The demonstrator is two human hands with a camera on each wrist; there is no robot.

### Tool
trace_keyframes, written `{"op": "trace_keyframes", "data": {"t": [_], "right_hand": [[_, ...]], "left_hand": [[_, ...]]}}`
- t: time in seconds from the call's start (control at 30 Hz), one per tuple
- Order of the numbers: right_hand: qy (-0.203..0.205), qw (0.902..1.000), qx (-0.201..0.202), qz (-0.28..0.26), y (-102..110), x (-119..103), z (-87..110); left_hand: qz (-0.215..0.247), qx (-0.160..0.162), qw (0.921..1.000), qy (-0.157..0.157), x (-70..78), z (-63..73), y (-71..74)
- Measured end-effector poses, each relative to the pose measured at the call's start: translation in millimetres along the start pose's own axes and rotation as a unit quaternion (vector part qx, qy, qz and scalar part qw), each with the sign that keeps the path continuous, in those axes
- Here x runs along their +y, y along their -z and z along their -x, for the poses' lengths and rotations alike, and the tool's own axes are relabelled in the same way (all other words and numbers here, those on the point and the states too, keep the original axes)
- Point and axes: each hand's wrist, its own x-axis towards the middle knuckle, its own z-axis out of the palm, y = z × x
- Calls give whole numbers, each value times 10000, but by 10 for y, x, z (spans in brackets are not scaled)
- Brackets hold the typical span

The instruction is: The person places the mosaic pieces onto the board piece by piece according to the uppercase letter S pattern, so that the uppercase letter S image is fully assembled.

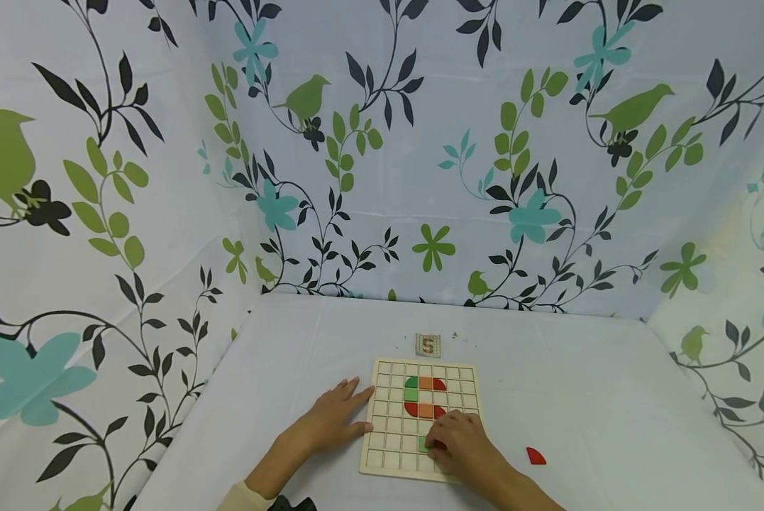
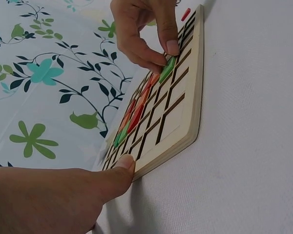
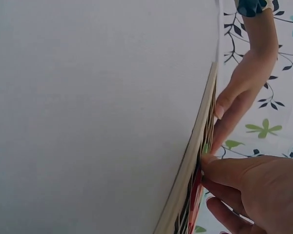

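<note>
A pale wooden grid board (image 1: 388, 458) lies flat, with green, orange and red tiles in its cells. My left hand (image 1: 333, 419) rests at its left edge, fingers spread and thumb (image 2: 124, 163) on the rim. Over the lower middle of the grid is my right hand (image 1: 461, 447), fingers bent down. Its thumb and fingers pinch a small red tile (image 3: 196, 187), largely hidden beneath them. Right beside these fingertips sits a green tile (image 2: 167, 70) in its cell. Higher up, the orange tile (image 1: 425, 383) stands between a green and a red one.
A loose red quarter-round tile (image 1: 536, 455) lies on the white table (image 1: 586, 397) to the right of the board. Behind the board is a small patterned card (image 1: 428, 345) showing an S-like figure. Cloth with birds and leaves (image 1: 369, 213) surrounds the table's back and sides.
</note>
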Motion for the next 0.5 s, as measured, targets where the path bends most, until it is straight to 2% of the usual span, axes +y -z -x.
{"op": "trace_keyframes", "data": {"t": [0.07,0.17,0.27,0.33,0.4,0.5], "right_hand": [[-73,9999,-9,91,31,29,21],[-425,9990,68,129,111,117,81],[-999,9948,170,44,257,253,166],[-1449,9894,50,-26,389,362,235],[-1988,9796,-279,34,534,470,318],[-2680,9578,-1010,231,723,607,471]], "left_hand": [[-6,18,10000,2,-2,3,-8],[-8,16,10000,9,-4,6,-15],[-15,7,10000,-14,-8,3,-17],[-18,-18,10000,-8,-9,3,-14],[-32,-35,10000,-3,-9,-2,-12],[-70,-68,10000,15,-7,-3,-10]]}}
